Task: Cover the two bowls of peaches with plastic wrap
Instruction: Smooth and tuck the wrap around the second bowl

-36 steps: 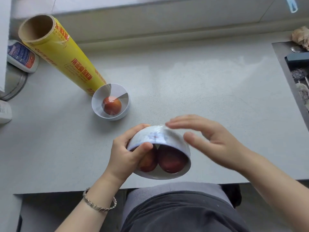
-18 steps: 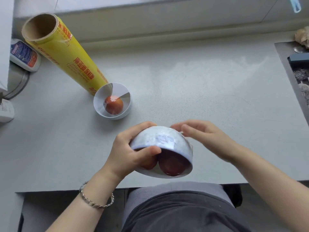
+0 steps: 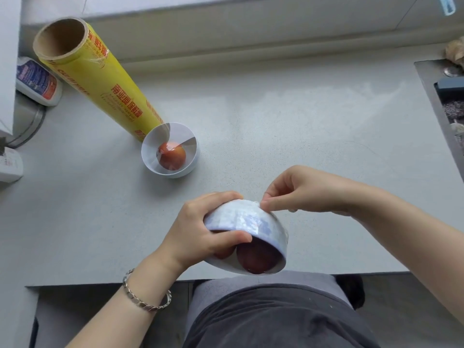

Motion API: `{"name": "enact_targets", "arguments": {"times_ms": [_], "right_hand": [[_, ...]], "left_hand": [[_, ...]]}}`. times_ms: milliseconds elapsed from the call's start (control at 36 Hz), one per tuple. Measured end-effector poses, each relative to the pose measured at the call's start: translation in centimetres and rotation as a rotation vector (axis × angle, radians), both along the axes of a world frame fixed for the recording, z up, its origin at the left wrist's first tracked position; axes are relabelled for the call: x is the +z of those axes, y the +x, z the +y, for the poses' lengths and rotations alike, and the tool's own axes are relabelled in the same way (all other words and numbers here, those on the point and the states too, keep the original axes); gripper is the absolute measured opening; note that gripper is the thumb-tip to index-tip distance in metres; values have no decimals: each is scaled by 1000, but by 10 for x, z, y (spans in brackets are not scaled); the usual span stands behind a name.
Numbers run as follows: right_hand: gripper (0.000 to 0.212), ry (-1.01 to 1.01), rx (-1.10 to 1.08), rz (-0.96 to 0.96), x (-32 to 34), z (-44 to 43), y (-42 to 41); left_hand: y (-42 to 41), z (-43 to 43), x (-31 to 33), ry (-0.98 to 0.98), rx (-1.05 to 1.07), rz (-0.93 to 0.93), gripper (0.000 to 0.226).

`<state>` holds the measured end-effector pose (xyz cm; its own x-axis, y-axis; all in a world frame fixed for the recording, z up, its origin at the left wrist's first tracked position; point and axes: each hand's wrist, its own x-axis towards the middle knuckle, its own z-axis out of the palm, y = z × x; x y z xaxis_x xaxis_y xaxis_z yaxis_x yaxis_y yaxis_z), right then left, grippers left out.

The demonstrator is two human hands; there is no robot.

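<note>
Second bowl in hand, loose wrap being tucked against its outside.

From the left: the yellow roll (image 3: 100,81) stands just behind the far bowl (image 3: 193,156), whose single peach (image 3: 172,156) sits under a glossy sheet, so I judge that one done. My left hand (image 3: 198,229) grips the near bowl (image 3: 248,219), thumb across its mouth and fingers curled round its wall, holding it tipped toward me over the counter (image 3: 301,116) edge, peaches (image 3: 256,259) showing inside. My right hand (image 3: 301,189) pinches a loose edge of plastic wrap (image 3: 261,203) between thumb and forefinger against the bowl's outer wall. Next I'd need to pull that edge taut, press it flat so it clings, then set the bowl upright.
</note>
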<state>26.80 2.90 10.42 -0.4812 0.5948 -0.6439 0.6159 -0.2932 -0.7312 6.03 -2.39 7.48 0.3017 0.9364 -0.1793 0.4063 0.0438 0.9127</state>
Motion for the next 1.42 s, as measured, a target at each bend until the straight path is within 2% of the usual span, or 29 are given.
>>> {"name": "enact_targets", "arguments": {"times_ms": [194,361,556,639,722,778,889,1000,1139,1278,1417], "right_hand": [[18,27,118,-118,4,-1,-3],[19,58,186,-158,1,-5,-6],[22,16,40,-56,-10,-12,-6],[17,-32,-44,13,-11,-10,-3],[12,-82,-29,62,-7,-6,0],[9,-93,-19,55,-7,-6,1],[6,-91,-42,15,-9,-4,-2],[10,-137,-15,-1,-8,4,-3],[15,-101,75,-37,-4,9,-2],[22,-104,101,-41,-8,3,1],[22,-233,-24,84,-14,-6,3]], "left_hand": [[1,-2,-2,-38,-42,27,48],[2,-8,-7,-66,-43,40,56],[2,-10,-7,-74,-23,4,49],[3,-10,-5,-66,-30,22,56],[4,-12,-6,-55,-5,38,54],[4,-13,-9,-60,20,34,40],[5,-13,-10,-63,46,33,42],[6,-8,-7,-70,41,21,33],[7,-4,-6,-86,18,58,42],[5,-5,-5,-44,-35,52,42],[4,-6,-6,-39,-31,4,56]]}}
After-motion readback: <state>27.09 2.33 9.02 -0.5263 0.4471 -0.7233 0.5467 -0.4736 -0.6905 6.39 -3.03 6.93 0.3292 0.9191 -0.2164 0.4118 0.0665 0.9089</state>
